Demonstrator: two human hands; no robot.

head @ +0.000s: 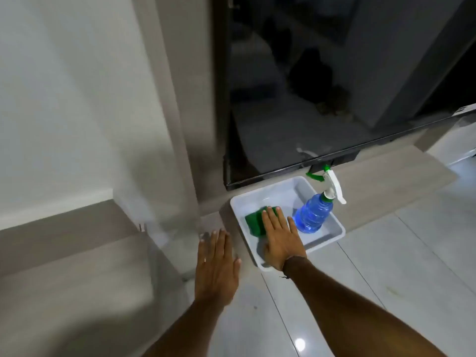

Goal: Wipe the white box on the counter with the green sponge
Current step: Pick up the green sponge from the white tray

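Head view: looks down on a white box (332,237), a shallow open tray lying on a pale ledge against a dark glossy panel (309,86).
Box position: ahead and to the right of the body's midline; its long axis runs from near-left to far-right.
Green sponge (253,222): lies flat on the box floor in the left half, its long axis roughly across the box.
Right hand (280,240): fingers spread and flat, pressing down on the sponge; fingertips cover its right part, the heel of the hand is over the near rim.
Left hand (216,264): open, fingers apart, empty, hovering or resting just left of the box near its near-left corner; contact with the surface cannot be told.
Blue spray bottle (313,215): stands inside the box, just right of the right hand, leaning toward the panel.
Nearer hand: the right, already on the sponge.
Judged next stroke: free floor lies toward the far corner and near-left; rightward travel meets the bottle.
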